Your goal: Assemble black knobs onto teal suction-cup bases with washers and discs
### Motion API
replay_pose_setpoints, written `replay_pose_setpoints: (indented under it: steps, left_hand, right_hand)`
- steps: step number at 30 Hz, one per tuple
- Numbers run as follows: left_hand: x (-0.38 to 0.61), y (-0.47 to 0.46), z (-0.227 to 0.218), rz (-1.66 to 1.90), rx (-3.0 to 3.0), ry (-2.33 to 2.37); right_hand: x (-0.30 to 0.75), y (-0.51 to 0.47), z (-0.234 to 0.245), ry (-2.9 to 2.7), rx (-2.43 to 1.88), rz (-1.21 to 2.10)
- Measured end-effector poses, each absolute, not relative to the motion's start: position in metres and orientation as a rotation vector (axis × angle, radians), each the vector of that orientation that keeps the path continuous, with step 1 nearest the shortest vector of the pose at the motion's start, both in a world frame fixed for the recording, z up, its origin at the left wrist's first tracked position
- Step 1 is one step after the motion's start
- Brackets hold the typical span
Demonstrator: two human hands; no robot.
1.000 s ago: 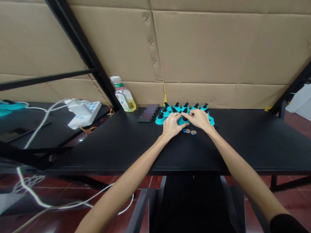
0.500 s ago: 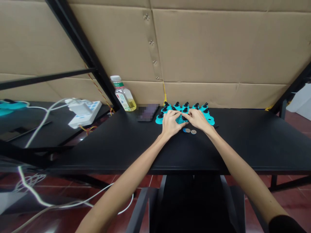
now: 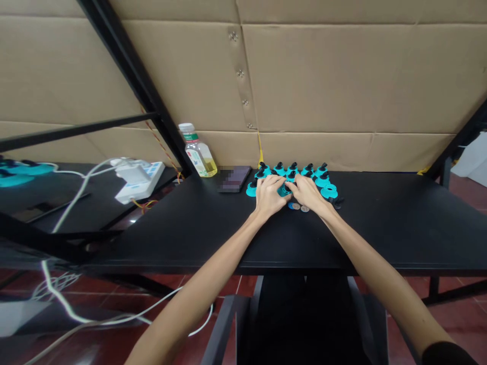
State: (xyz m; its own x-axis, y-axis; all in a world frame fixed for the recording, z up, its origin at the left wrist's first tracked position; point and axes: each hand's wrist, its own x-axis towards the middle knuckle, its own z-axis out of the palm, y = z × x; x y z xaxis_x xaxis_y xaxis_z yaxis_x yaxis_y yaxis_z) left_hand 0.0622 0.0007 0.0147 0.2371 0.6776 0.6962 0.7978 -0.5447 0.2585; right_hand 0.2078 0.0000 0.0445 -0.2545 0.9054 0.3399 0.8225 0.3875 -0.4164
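Note:
My left hand (image 3: 268,195) is closed round the side of a teal round piece (image 3: 283,191), which is partly hidden by the fingers. My right hand (image 3: 306,192) has its thumb and fingers pinched on the dark top of the same piece. Behind and beside both hands stand several teal round bases with upright black knobs (image 3: 308,168). To the right, a teal base with an open ring (image 3: 329,191) carries no knob. Small black parts (image 3: 337,203) lie in front of it. Small round discs (image 3: 305,208), one of them blue, lie flat just below my hands.
A bottle of yellow liquid (image 3: 198,154) and a dark phone (image 3: 235,179) sit at the back left of the black table (image 3: 198,228). A cardboard wall (image 3: 323,76) rises behind. White power strip (image 3: 140,182) and cables are on the left-hand table.
The view has shifted slightly. My right fingers sit a little lower on the top of the teal piece, while my left hand keeps its hold.

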Motion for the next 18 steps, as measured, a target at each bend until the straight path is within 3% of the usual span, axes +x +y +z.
replay_pose_setpoints:
  steps: [6, 12, 18]
  left_hand:
    - [0.059, 0.0, 0.016, -1.268, -2.303, -1.338]
    - [0.062, -0.004, 0.016, -1.343, -2.178, -1.33]
    - [0.063, -0.002, 0.016, -1.367, -2.182, -1.313]
  right_hand:
    - [0.211, -0.001, 0.043, -2.08, -1.321, 0.171]
    - [0.207, -0.001, 0.044, -1.916, -1.44, 0.467]
    - [0.2, -0.002, 0.05, -1.843, -1.43, 0.539]
